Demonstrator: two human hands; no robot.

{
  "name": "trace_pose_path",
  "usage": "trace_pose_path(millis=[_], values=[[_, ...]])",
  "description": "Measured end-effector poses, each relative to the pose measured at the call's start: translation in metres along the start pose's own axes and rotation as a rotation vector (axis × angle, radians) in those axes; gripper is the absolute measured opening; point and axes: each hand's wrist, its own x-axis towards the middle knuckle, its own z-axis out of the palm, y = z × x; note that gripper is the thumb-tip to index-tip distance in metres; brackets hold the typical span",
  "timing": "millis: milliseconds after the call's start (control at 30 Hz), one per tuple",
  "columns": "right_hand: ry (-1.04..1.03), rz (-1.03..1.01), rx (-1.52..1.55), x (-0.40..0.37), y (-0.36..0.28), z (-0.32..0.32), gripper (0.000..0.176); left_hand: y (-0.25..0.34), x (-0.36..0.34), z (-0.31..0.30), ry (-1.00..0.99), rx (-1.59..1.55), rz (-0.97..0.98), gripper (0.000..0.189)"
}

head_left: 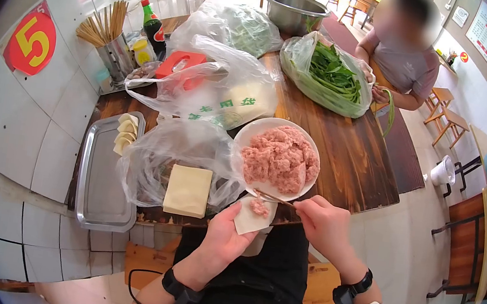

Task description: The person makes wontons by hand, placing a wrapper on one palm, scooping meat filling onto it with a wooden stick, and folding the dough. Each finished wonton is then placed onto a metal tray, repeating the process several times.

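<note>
My left hand point(220, 242) holds a square dough wrapper point(247, 219) across its fingers, with a small lump of pink minced meat point(259, 207) on it. Pinched in my right hand point(327, 226) is a thin brown stick-like tool point(277, 199), its far end over the wrapper close to the bowl's near edge. Just beyond both hands stands a white bowl point(238, 142) heaped with minced meat point(283, 157). Left of my left hand, a stack of square wrappers point(188, 191) lies on a clear plastic bag point(153, 140).
A metal tray point(105, 195) at the left holds several folded dumplings point(127, 132). Plastic bags point(225, 103), leafy greens point(333, 75), a chopstick holder point(116, 56), a sauce bottle point(153, 26) and a steel pot point(295, 14) stand farther back. Another person point(407, 56) handles greens at the far right.
</note>
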Motion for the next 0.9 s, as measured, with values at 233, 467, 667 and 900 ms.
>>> trace_pose_path(millis=[233, 467, 667, 900], values=[[-0.007, -0.07, -0.134, -0.032, -0.017, -0.017, 0.02, 0.002, -0.005, 0.007, 0.003, -0.028, -0.035, 0.042], [0.107, 0.031, 0.174, -0.047, -0.004, -0.016, 0.017, 0.008, -0.017, -0.006, -0.09, -0.068, -0.056, 0.042], [0.087, 0.652, 1.163, -0.034, -0.034, 0.026, 0.015, -0.001, -0.027, -0.006, -0.264, -0.037, -0.079, 0.046], [0.22, 0.76, 1.32, -0.025, -0.042, 0.044, 0.013, -0.019, -0.021, 0.008, -0.327, 0.126, 0.118, 0.047]])
